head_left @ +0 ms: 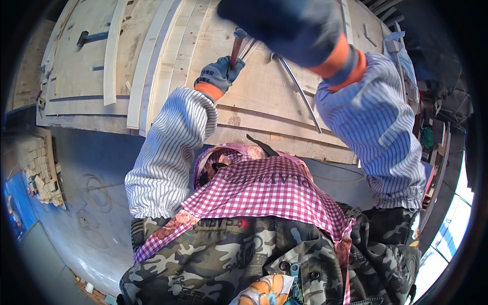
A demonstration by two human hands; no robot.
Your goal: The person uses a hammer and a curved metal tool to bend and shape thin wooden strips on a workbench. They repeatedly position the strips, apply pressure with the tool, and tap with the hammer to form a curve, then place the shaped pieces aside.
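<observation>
My left hand (219, 74), in a grey-blue work glove with an orange cuff, is closed around the reddish-brown handle of a chisel (236, 50). The tool stands roughly upright over the boards, its metal-capped end up; its lower end is hidden. Raised close to the camera, my right hand (290, 28) wears a dark glove with orange bands and is smeared by motion. Its fingers and anything in them cannot be made out. Below it, a thin metal bar (299, 90) lies slanting on the plywood (259, 84).
At the left of the stacked boards lies a hammer (92, 38) with a dark head. Long pale wood strips (116, 56) run away from me across the plywood. Wood offcuts (43, 173) are piled at lower left, near a hose or cable (96, 195) on the floor.
</observation>
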